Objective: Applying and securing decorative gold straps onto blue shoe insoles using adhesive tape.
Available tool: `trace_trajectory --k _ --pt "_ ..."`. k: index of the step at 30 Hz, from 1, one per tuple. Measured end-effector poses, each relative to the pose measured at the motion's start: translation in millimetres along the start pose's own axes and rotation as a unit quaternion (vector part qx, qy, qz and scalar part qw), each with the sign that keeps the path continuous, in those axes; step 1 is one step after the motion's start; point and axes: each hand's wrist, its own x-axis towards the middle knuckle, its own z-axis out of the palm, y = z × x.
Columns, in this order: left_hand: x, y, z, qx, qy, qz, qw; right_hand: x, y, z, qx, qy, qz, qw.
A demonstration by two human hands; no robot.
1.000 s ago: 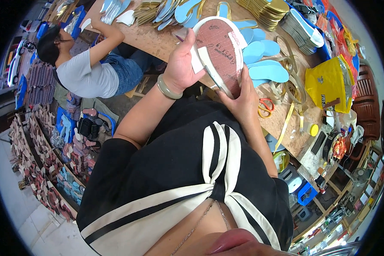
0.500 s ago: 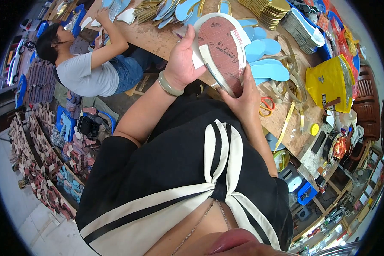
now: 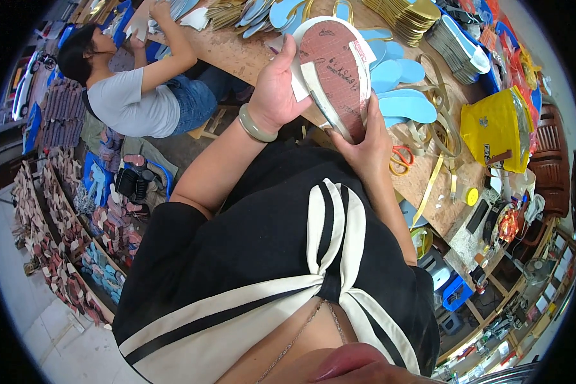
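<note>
Over the near edge of the workbench I hold up a reddish-brown insole [image 3: 340, 70], with pen marks on its face and a white rim of material around its toe end. My left hand [image 3: 275, 96], a pale bangle on its wrist, grips the white material at the insole's left side, thumb up. The narrow lower end is pinched in my right hand [image 3: 368, 137], thumb in front and fingers along the right edge. A white strip runs down the insole's left part. Light-blue insoles [image 3: 406, 105] lie on the bench just right of my right hand.
Orange-handled scissors [image 3: 400, 160], coiled straps [image 3: 443, 128] and a yellow bag [image 3: 496, 131] lie rightward. Stacked gold insoles [image 3: 403, 18] stand at the back. A person [image 3: 134, 96] works at the bench on the left, near racks of shoe parts [image 3: 57, 237].
The insole has tilted slightly in my hands, which keep the same grip. The person at left has lowered one hand, now on a white piece.
</note>
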Motion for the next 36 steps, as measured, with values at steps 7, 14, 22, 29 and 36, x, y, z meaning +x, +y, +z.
trace_trajectory --k 7,14,22,29,36 --pt "-4.2 -0.7 -0.9 0.000 -0.007 0.008 1.000 -4.6 -0.9 -0.1 -0.003 0.003 -0.008 1.000" --pt "-12.0 -1.2 -4.6 -0.023 -0.022 0.003 0.999 -10.0 -2.8 -0.5 0.007 -0.004 -0.013 1.000" --pt "-23.3 -0.5 -7.2 -0.037 -0.016 -0.002 0.999 -15.3 -5.9 -0.7 0.001 -0.004 -0.028 1.000" --pt "-32.1 0.5 -11.3 -0.086 -0.051 -0.006 0.995 -19.3 -10.0 0.7 0.013 -0.030 -0.016 0.999" --pt "-41.8 -0.5 -5.2 -0.059 -0.041 0.020 0.997 -23.5 -10.5 3.8 0.004 -0.023 -0.042 0.999"
